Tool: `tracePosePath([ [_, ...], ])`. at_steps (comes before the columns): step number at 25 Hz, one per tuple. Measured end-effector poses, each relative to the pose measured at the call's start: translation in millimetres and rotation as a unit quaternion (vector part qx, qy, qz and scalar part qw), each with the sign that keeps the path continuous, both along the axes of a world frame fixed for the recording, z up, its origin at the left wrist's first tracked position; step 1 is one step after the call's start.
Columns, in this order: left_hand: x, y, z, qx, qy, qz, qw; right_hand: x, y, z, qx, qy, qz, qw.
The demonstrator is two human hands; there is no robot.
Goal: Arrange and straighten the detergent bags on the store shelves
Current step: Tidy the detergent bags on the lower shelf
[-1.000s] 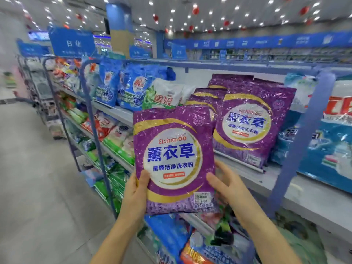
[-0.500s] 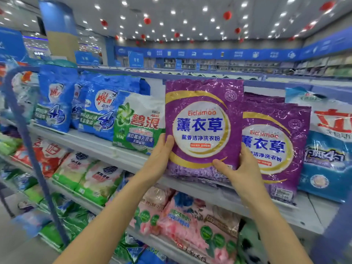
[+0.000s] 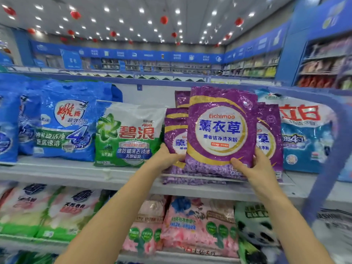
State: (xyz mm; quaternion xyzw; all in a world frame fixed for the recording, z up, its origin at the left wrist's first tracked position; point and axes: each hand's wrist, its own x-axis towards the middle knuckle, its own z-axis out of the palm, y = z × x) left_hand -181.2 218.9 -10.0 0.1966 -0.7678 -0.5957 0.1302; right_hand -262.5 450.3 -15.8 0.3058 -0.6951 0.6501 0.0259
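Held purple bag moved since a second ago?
Yes. The purple bag went up to the shelf, from lower-left of the purple stack to directly before it.

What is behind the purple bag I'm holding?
More of the same: a left purple bag and a right purple bag show past its edges, a third bag above the left one. Anything directly behind the held bag is covered.

Front purple bag (image 3: 221, 130): "Eichimoo", large blue "薰衣草", below it "薰香洁净洗衣粉". Green-and-white bag (image 3: 129, 134) to its left: "ARIEL", red "碧浪", panel "速效精准去顽渍". Blue bag (image 3: 70, 121) further left: red "雕牌", big "4". White-and-blue bag (image 3: 304, 130) at right: red "立白". Blue hanging sign (image 3: 72, 60) far back: "日化". Other print too blurred.
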Motion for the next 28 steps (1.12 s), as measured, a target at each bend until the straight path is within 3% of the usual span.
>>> tracePosePath([
  [5, 8, -7, 6, 0.038, 0.023, 0.000, 0.999, 5, -13, 5, 0.025, 0.011, 0.002, 1.000],
  [10, 5, -10, -4, -0.102, 0.127, 0.035, 0.986, 7, -24, 0, 0.026, 0.031, -0.020, 0.999],
  [15, -5, -24, -8, -0.170, 0.214, 0.050, 0.961, 10, -46, 0, 0.045, 0.046, -0.018, 0.998],
  [24, -9, -24, 1, -0.088, 0.273, 0.062, 0.956, 20, -54, -14, 0.123, 0.100, -0.079, 0.984],
  [28, 0, -21, 5, -0.020, 0.227, 0.034, 0.973, 27, -55, -25, 0.180, 0.138, -0.136, 0.964],
])
